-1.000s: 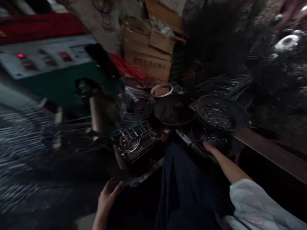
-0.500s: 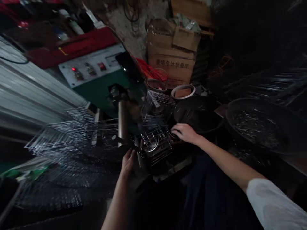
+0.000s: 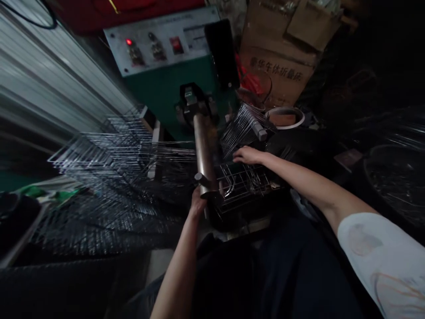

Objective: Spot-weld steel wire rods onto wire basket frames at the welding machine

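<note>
A green machine (image 3: 159, 88) with a thick metal cylinder (image 3: 204, 148) stands in front of me. Beneath and right of the cylinder lies a wire rack (image 3: 239, 192) with a curved piece on it. My left hand (image 3: 198, 204) is at the lower end of the cylinder, by the rack's left side; its fingers are mostly hidden behind the metal. Over the rack's far edge is my right hand (image 3: 245, 155), its fingers bent and close together near a bundle of thin wires (image 3: 241, 128). Whether it holds anything is too dark to make out.
Stacked wire racks (image 3: 99, 155) fill the left side. Behind are a cardboard box (image 3: 277, 66), a round white-rimmed container (image 3: 300, 117) and a dark phone-like object (image 3: 222, 55) on the machine. A dark basin of metal pieces (image 3: 395, 177) is at right.
The view has shifted closer to the machine. My right hand has moved from the rack's right side to its far edge, near the wires. My left hand remains by the cylinder's end.
</note>
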A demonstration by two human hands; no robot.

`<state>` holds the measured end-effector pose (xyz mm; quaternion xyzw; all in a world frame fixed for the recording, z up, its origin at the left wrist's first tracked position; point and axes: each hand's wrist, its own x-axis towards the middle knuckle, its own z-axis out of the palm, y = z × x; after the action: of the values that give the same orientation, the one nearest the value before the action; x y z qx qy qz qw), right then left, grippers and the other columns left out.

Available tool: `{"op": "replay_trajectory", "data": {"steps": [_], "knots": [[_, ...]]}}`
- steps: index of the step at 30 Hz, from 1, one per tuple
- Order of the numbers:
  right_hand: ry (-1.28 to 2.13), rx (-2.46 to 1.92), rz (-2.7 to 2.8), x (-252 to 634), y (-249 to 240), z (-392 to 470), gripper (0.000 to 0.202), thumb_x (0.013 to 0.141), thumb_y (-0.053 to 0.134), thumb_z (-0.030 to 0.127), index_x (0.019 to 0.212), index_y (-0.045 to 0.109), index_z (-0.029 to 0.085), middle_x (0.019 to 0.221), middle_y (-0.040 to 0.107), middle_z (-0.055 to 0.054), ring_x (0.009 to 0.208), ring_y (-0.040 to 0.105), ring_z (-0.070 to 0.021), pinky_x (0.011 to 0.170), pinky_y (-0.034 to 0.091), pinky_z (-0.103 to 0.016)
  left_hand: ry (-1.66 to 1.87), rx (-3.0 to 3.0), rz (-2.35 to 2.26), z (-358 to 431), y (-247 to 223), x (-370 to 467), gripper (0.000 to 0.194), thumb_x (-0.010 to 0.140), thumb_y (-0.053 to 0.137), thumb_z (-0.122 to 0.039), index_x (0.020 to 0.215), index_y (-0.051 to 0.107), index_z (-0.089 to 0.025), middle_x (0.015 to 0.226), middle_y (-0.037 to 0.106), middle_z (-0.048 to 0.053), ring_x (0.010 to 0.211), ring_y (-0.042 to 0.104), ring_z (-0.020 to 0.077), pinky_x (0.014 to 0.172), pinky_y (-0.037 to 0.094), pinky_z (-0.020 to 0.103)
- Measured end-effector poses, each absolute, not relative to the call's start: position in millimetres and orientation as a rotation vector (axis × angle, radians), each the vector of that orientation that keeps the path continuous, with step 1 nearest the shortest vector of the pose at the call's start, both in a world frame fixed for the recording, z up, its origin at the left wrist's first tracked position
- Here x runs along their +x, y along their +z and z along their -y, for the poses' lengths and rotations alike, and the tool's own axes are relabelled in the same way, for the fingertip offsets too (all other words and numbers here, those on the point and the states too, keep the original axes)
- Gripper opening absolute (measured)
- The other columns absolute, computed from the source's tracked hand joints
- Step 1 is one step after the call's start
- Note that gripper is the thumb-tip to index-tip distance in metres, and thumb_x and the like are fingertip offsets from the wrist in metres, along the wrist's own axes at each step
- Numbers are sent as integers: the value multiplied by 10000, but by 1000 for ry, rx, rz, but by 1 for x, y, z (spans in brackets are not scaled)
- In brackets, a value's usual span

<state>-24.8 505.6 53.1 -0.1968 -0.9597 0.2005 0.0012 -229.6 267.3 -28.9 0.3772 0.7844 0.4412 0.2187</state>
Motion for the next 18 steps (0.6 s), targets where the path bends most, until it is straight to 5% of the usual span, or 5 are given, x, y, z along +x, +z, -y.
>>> {"op": "replay_trajectory", "data": {"steps": [3,8,13,18], "knots": [[628,-676,3049,-13,56,-509,270,950,599,426,969,750,203,924,752,-20,881,649,-182,767,395,-232,1312,1080,-2228,-222,-19,-214,436,849,595,-455,1171,662,-168,1145,695,104,1120,622,277,1002,490,386],[580,-895,3064,3,53,-513,341,988,531,426,1030,747,165,973,756,-68,883,664,-203,727,418,-245,1284,880,-1975,-151,-36,-121,426,822,651,-584,893,705,-168,852,716,91,891,675,272,862,522,386],[548,-1019,3087,-1,58,-507,483,985,512,540,1120,738,135,1100,739,-128,965,681,-252,770,462,-273,1620,246,-1368,-207,-56,-36,736,591,903,-500,1184,559,-230,1350,600,177,1245,592,281,959,487,377],[500,-1047,3112,1,69,-497,513,985,501,575,1123,731,137,1120,735,-137,1008,686,-257,810,482,-274,1754,173,-1387,-250,-57,-19,639,703,769,-630,1096,462,-230,1094,640,115,1031,674,208,844,508,333]]}}
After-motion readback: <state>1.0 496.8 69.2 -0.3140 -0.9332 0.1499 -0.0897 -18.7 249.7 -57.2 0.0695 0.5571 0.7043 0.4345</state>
